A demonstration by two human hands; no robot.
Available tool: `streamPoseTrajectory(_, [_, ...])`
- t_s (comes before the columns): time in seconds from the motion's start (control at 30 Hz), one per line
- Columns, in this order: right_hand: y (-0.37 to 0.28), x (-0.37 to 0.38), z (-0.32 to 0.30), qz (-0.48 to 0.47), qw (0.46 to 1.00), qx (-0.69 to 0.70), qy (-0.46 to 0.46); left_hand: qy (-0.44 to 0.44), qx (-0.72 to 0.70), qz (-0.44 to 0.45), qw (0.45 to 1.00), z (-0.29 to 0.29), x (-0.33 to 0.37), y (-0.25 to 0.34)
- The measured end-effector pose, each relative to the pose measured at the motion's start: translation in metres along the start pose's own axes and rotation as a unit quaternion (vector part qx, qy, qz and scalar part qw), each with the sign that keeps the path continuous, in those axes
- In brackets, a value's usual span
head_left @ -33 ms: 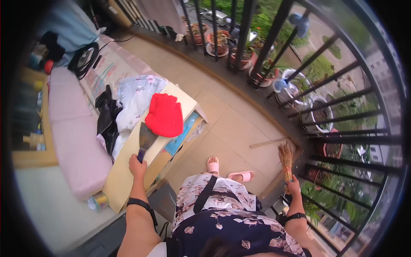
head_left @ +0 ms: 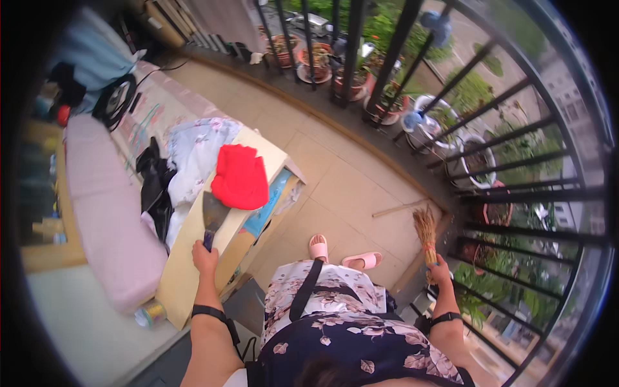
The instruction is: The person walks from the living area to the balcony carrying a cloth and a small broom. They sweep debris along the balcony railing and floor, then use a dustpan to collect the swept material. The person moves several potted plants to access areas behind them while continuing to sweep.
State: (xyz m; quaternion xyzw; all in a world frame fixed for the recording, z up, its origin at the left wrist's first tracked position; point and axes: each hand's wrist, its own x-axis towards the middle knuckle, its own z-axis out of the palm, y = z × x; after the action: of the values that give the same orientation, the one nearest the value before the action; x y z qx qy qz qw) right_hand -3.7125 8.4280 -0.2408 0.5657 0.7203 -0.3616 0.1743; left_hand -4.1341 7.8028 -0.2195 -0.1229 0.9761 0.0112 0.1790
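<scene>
My left hand (head_left: 205,256) is closed around the dark handle of a scraper (head_left: 214,213). The scraper's wide metal blade is over the pale wooden cabinet top (head_left: 177,284), its far end close to a bundled red cloth (head_left: 240,177). My right hand (head_left: 440,271) grips a small straw hand broom (head_left: 425,233) by its bound lower part. The broom's bristles point up and away from me, above the floor near the railing corner.
Floral cloth (head_left: 200,145) and a black bag-like item (head_left: 155,180) lie beside the red cloth. A long pinkish pad (head_left: 109,206) is at left. Dark railings (head_left: 361,51) with potted plants (head_left: 390,103) curve along the right. A thin stick (head_left: 403,208) lies on the tiled floor (head_left: 329,180).
The view has shifted slightly, so the cabinet, red cloth and railing sit a little further left. Both hands keep their holds on the scraper and the hand broom.
</scene>
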Motion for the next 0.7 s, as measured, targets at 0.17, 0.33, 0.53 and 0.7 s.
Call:
streamPoseTrajectory(0.17, [-0.029,-0.025,0.018,0.039,0.998,-0.053,0.014,0.006,-0.110,0.072,0.991,-0.001,0.032,-0.101])
streamPoseTrajectory(0.33, [-0.023,-0.044,0.031,0.107,0.993,-0.027,0.046,0.254,-0.133,0.058,0.956,-0.058,0.048,-0.113])
streamPoseTrajectory(0.53, [0.022,-0.044,0.055,0.167,0.980,0.062,0.089,0.165,-0.289,0.339,0.880,-0.107,0.039,0.150])
streamPoseTrajectory(0.7, [0.051,-0.014,0.064,0.191,0.952,0.188,0.151,-0.110,-0.024,0.549,0.828,-0.052,-0.044,0.356])
